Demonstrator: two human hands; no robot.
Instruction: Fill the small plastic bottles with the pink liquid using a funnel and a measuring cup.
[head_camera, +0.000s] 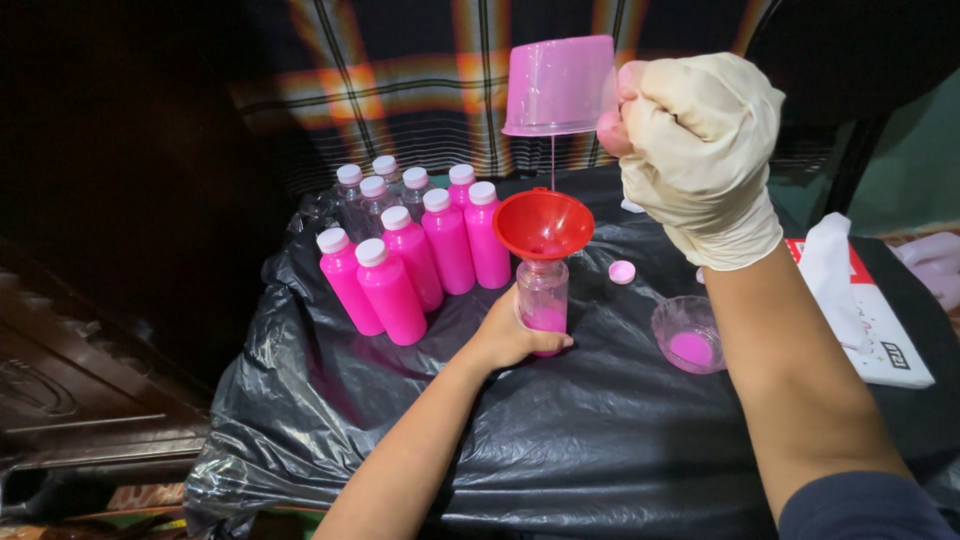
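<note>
Pink liquid streams from a tipped cup (558, 86) clenched in the gloved right hand (700, 145) into a red funnel (543, 224); the bare left hand (512, 335) grips the bottle (543, 298) beneath.

Back bottles (383, 178) partly hidden behind the front row, white box (880, 320) half covered by tissue (835, 270), measuring cup's handle hidden inside right hand (700, 140)

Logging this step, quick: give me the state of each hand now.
Left hand: closed around the bottle under the funnel.
Right hand, gloved: closed on the tipped cup, pouring pink liquid.
</note>
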